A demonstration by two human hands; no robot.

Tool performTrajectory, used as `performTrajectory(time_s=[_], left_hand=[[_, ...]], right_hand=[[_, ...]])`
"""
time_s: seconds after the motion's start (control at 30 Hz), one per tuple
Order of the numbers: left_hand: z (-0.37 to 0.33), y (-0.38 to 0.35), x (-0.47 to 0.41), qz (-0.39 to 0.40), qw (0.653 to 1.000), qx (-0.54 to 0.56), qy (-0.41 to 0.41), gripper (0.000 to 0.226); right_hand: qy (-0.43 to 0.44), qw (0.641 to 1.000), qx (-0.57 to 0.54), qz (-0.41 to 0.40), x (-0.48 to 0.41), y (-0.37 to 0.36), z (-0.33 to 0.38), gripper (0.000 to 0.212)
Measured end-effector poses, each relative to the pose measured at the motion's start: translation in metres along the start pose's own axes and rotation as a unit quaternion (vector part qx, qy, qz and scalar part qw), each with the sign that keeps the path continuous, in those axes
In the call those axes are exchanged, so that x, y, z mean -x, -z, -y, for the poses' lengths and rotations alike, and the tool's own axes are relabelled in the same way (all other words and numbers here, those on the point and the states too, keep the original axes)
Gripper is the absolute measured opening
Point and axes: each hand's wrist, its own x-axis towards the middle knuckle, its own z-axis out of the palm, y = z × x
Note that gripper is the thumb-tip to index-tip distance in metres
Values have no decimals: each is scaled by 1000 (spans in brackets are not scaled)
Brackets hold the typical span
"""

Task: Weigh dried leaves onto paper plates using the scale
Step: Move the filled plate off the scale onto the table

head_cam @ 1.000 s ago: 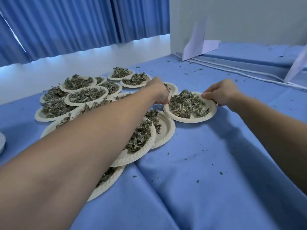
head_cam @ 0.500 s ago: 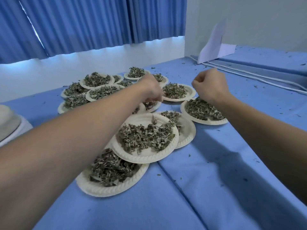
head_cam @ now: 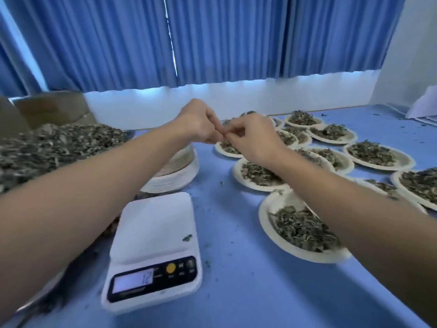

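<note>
A white digital scale point(head_cam: 153, 233) lies near the front of the blue table, its platform bare except for one leaf crumb point(head_cam: 187, 237); the display shows 12. Behind it stands a stack of empty paper plates point(head_cam: 175, 176). A big heap of dried leaves point(head_cam: 54, 147) fills the left side. Several paper plates heaped with leaves point(head_cam: 305, 230) spread over the right side. My left hand point(head_cam: 198, 124) and my right hand point(head_cam: 253, 136) meet in the air beyond the scale, fingers curled and fingertips touching each other. I see nothing held between them.
A cardboard box point(head_cam: 52, 107) stands behind the leaf heap at the back left. Blue curtains point(head_cam: 224, 39) and a white wall close off the far side. Leaf crumbs are scattered over the blue tablecloth point(head_cam: 236, 292). White folded paper point(head_cam: 423, 105) stands at the far right.
My view has swung left from the filled plates to the scale and the leaf heap. Both hands left the plate they had set down and came together in the air.
</note>
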Motion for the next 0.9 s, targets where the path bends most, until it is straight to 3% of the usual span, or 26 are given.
performTrajectory(time_s=[0.1,0.27,0.47,0.7,0.9], left_hand=[[43,41,9,-45,999,-15,5,13],[103,74,22,-91,983,-129,-89,3],[143,86,35,-29,969,-190,-155,15],[156,89,39,26,977,-112,-182,18],[154,98,40,51,969,-122,-207,16]], right_hand=[[37,999,-10,13,-11,-31,28,19],[91,992,-13,87,-26,-69,61,21],[119,976,1,182,-36,-87,70,19],[128,967,-18,220,-52,-85,67,13],[144,959,-33,243,-59,-85,65,9]])
